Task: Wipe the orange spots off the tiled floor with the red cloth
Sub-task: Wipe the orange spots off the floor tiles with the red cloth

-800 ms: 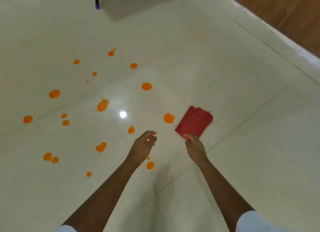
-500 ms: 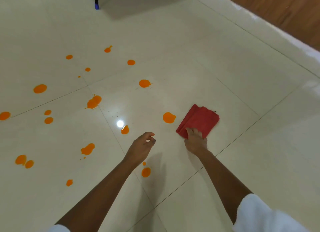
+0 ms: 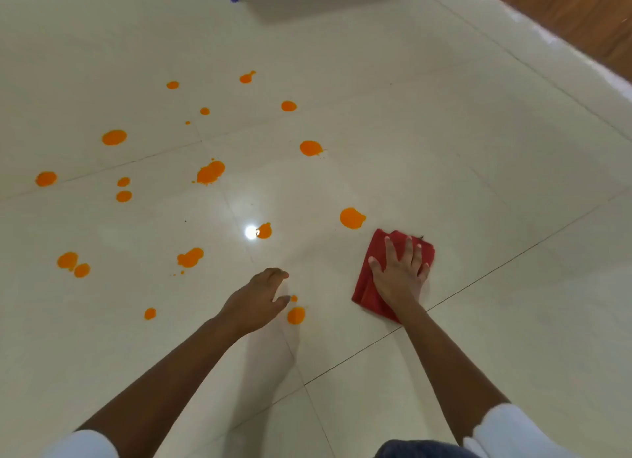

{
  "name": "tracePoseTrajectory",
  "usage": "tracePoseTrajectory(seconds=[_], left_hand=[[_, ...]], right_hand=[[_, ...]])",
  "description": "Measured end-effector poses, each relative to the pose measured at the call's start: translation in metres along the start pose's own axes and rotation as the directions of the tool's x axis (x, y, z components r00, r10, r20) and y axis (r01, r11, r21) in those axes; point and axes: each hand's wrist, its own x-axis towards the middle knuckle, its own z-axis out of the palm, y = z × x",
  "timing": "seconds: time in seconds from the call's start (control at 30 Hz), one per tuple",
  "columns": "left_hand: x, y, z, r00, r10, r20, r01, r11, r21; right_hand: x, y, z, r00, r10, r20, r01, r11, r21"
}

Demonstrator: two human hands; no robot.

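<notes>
Red cloth (image 3: 367, 288) at centre-right of the frame now lies pinned flat under the right hand (image 3: 398, 276), fingers spread rather than pinching its corner as before, left hand (image 3: 254, 303) loose and empty, nearest orange spot (image 3: 352, 217) unwiped, wiping ready to start.

You have bare tiled floor (image 3: 478, 184) toward its right edge; toward its left edge, only flat orange spots (image 3: 211, 172), no raised obstacle.

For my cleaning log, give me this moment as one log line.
phase: wipe about to start | right hand: flat on red cloth | left hand: free, open | orange spots: none wiped | nearest spot: just beyond cloth
</notes>
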Motion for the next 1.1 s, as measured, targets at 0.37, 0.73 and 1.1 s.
tracePoseTrajectory(seconds=[0.37,0.73,1.1], left_hand=[[-0.057,-0.076,0.045,0.999,-0.04,0.035,0.025,0.933,0.359],[-0.059,-0.095,0.058,0.999,-0.037,-0.038,0.047,0.942,0.332],[-0.062,-0.111,0.065,0.989,-0.062,-0.131,0.103,0.937,0.334]], right_hand=[[-0.148,-0.022,0.098,0.728,-0.682,0.067,0.68,0.709,-0.187],[-0.13,-0.046,0.095,0.909,-0.408,-0.087,0.397,0.91,-0.12],[-0.046,-0.059,0.086,0.91,-0.396,-0.126,0.379,0.915,-0.14]])
